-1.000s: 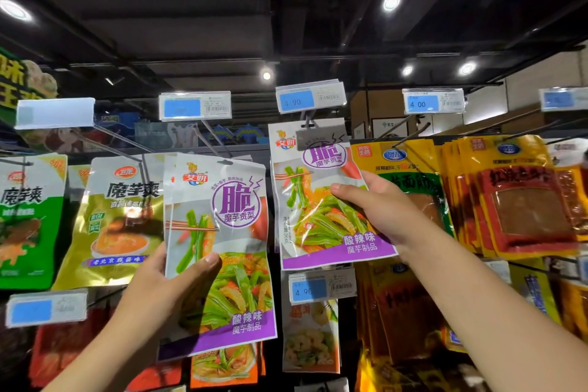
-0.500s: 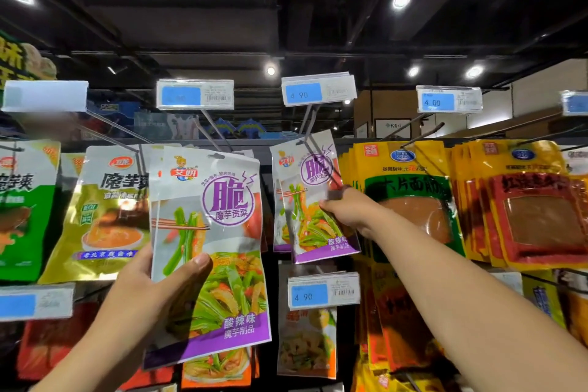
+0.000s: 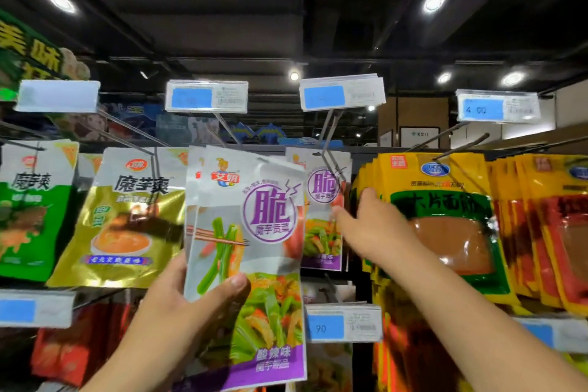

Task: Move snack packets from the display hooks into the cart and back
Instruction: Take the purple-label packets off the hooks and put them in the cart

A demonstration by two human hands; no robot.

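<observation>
My left hand [image 3: 191, 312] grips a small stack of white-and-purple snack packets [image 3: 251, 264] by the lower left edge, thumb across the front, held upright before the shelf. Behind and to the right, another packet of the same kind [image 3: 324, 216] hangs on a metal display hook [image 3: 331, 156]. My right hand [image 3: 372, 226] is stretched out beside that hanging packet, fingers apart and empty, with fingertips near the packet's right edge. No cart is in view.
Gold-green packets [image 3: 127, 216] and green packets [image 3: 28, 210] hang to the left. Yellow packets [image 3: 445, 216] fill the hooks on the right. Price tags [image 3: 342, 92] stick out on hook ends above, and a lower tag [image 3: 343, 323] juts out below.
My right hand pushed its packet back onto the hook and let go; its fingers have come off and opened. My left hand keeps its packets, raised slightly.
</observation>
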